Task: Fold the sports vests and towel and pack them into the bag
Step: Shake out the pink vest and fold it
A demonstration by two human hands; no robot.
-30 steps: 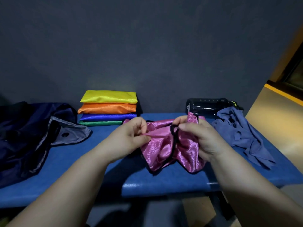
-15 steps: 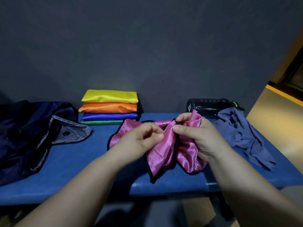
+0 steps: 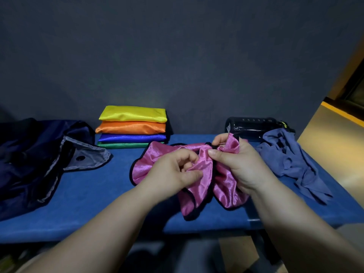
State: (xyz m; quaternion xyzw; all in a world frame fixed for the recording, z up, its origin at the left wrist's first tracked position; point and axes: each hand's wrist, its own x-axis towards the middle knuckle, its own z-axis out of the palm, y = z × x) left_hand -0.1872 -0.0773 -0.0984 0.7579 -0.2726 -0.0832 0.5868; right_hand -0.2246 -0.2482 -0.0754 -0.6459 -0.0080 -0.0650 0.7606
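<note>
**Editor:** What has changed in the last second?

**Reporter:** The pink vest [image 3: 203,170] has opened out. A second ago it hung bunched between the two hands. Now its left side lies spread on the blue desk [image 3: 78,203], black trim showing, and the rest hangs from the hands.

**Editor:** And the hands?

**Reporter:** The left hand [image 3: 175,170] has slid down from the top hem and pinches a fold in the middle of the cloth, thumb against curled fingers. The right hand [image 3: 238,166] stays clamped on the bunched upper edge. The two work almost touching.

**Editor:** What does that mean for the job?

**Reporter:** The person seems to be hunting for straight edges, so this vest is not yet folded. A stack of folded vests [image 3: 132,128], yellow, orange, blue and green, waits at the back of the desk. The grey-blue towel [image 3: 285,156] lies crumpled at the right. The dark bag [image 3: 29,154] sits open at the left, with nothing seen packed.

**Editor:** Any writing?

**Reporter:** There is a yellow mark on the strap [image 3: 283,125] beside the black bottle [image 3: 254,128], and a row of small marks along the bottle. Neither can be read.
</note>
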